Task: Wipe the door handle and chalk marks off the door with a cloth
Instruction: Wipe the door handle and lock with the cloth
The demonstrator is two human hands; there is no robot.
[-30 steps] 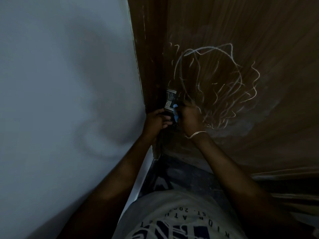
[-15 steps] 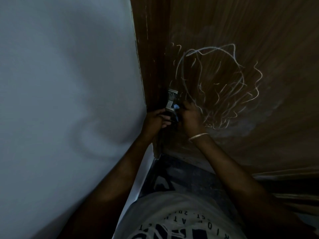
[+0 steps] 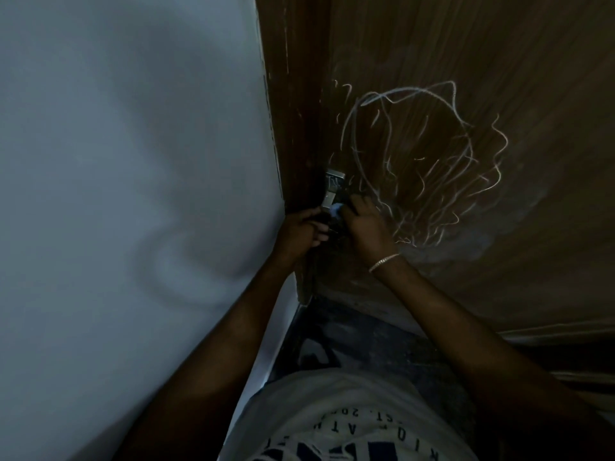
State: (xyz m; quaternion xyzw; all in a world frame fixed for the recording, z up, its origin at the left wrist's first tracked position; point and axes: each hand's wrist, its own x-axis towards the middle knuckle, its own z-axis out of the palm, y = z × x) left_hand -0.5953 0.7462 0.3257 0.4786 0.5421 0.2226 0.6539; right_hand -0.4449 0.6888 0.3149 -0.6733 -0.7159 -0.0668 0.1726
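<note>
Cloth (image 3: 335, 207) shows less than a second ago, just a blue scrap now; both my hands have barely shifted. My right hand (image 3: 366, 227) pinches the cloth against the metal door handle (image 3: 331, 191), bracelet (image 3: 382, 262) on that wrist. My left hand (image 3: 299, 232) curls at the handle's lower end; too dark to tell if it grips. Chalk marks (image 3: 432, 161), white looping scribble, sit just right of the handle on the brown wood-grain door (image 3: 499, 61). Door frame (image 3: 293, 94) on the left, pale wall (image 3: 116, 161) beyond it, dark floor (image 3: 366, 337) below. Dim room.

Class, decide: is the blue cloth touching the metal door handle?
Touching. Head view: the cloth, pinched in the right hand, presses against the handle, no gap.
</note>
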